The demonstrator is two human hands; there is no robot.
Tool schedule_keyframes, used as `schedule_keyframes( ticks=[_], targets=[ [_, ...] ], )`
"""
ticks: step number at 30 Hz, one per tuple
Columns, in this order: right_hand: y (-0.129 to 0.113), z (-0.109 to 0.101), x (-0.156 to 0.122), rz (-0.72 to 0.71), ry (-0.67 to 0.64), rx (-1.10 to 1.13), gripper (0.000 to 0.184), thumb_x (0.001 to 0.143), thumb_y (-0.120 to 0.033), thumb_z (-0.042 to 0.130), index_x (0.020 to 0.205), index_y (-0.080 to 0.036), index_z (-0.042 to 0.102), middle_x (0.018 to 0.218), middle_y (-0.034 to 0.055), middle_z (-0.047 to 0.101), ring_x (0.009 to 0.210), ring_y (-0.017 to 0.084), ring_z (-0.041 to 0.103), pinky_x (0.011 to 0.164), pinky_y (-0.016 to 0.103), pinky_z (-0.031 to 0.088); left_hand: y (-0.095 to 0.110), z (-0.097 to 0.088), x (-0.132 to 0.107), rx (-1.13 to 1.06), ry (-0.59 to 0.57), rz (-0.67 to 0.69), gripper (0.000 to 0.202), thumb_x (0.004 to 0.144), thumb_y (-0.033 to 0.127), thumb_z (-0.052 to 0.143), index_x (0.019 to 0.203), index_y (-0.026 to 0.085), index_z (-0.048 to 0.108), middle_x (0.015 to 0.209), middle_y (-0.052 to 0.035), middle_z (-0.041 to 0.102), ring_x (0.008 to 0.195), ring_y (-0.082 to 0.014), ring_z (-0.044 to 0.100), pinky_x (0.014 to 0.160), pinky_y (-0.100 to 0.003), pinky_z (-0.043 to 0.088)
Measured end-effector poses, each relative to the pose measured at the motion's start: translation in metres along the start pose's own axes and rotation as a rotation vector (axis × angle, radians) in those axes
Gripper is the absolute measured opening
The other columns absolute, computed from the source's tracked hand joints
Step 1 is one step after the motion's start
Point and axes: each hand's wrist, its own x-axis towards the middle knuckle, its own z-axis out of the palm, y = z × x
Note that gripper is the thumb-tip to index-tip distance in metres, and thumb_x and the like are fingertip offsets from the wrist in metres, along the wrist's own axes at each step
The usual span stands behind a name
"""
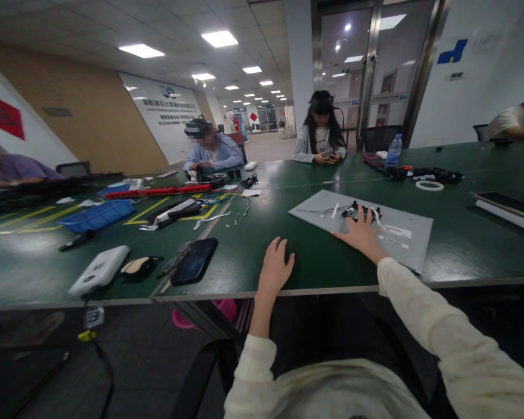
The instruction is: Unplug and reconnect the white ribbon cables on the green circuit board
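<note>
My right hand (pixel 361 231) reaches over a flat grey panel (pixel 408 224), fingers spread and nothing gripped. Its fingertips are at a small dark circuit board (pixel 353 210); whether they touch it I cannot tell. White strips (pixel 393 231) and a thin cable (pixel 317 210) lie on the panel around the board. My left hand (pixel 276 265) rests near the table's front edge with its fingers apart and holds nothing. To its left lies a black smartphone (pixel 194 262).
Along the left side of the green table (pixel 240 265) are a white power bank (pixel 100 269), a computer mouse (pixel 140 266) and a blue tray (pixel 98 215). A water bottle (pixel 393 150), a tape ring (pixel 429 185) and a tablet-like device (pixel 509 208) are on the right. Several people sit around.
</note>
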Motion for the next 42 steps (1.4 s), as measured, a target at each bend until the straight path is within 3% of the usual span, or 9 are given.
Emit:
schedule_keyframes(
  ticks=[11,17,23,28,35,42],
  targets=[
    [0.037,0.014,0.035,0.286,0.138,0.028,0.083,0.078,-0.073,0.039,0.139,-0.017,0.047,0.157,0.0120,-0.017,0.138,0.049,-0.014,0.094,0.079,0.008,0.002,-0.004,-0.002,0.049,-0.065,0.019,0.038,0.090,0.030,0.050,0.125,0.014,0.053,0.138,-0.0161,0.047,0.131,-0.0274,0.044,0.109,-0.048,0.038],
    [0.054,0.013,0.048,0.374,0.092,0.008,0.085,0.079,-0.073,0.033,0.142,-0.016,0.043,0.157,0.0140,-0.017,0.136,0.052,-0.014,0.092,0.081,0.006,0.007,-0.009,-0.004,0.082,-0.110,0.016,0.037,0.091,0.030,0.048,0.123,0.014,0.055,0.138,-0.0161,0.047,0.133,-0.0276,0.042,0.110,-0.047,0.036],
    [0.085,0.003,0.049,0.157,-0.145,-0.020,0.078,0.081,-0.074,0.035,0.148,-0.036,0.027,0.159,0.0072,-0.009,0.139,0.049,-0.003,0.093,0.079,0.016,0.003,-0.006,-0.004,0.086,-0.114,0.019,0.036,0.092,0.032,0.047,0.122,0.014,0.055,0.139,-0.0160,0.047,0.132,-0.0270,0.042,0.109,-0.047,0.036],
    [0.111,0.001,0.040,-0.041,-0.018,-0.085,0.062,0.089,-0.065,0.032,0.146,-0.039,0.031,0.160,0.0037,0.001,0.143,0.036,0.001,0.101,0.070,0.021,0.001,-0.003,-0.003,0.085,-0.092,0.027,0.034,0.092,0.031,0.048,0.121,0.015,0.056,0.136,-0.0146,0.049,0.130,-0.0266,0.045,0.109,-0.048,0.037],
    [0.117,0.007,0.043,-0.011,0.012,-0.063,0.066,0.085,-0.070,0.036,0.138,-0.032,0.045,0.158,0.0077,0.010,0.141,0.039,0.008,0.100,0.070,0.023,0.005,-0.003,-0.001,0.138,-0.109,0.027,0.034,0.091,0.030,0.047,0.121,0.017,0.058,0.131,-0.0121,0.055,0.125,-0.0241,0.050,0.108,-0.042,0.039],
    [0.117,0.010,0.046,0.108,0.042,-0.021,0.067,0.084,-0.071,0.036,0.131,-0.026,0.052,0.157,0.0105,0.012,0.141,0.041,0.007,0.097,0.073,0.021,0.009,-0.007,-0.002,0.143,-0.126,0.021,0.034,0.092,0.030,0.046,0.121,0.016,0.058,0.129,-0.0125,0.056,0.123,-0.0244,0.051,0.107,-0.042,0.040]
  ],
)
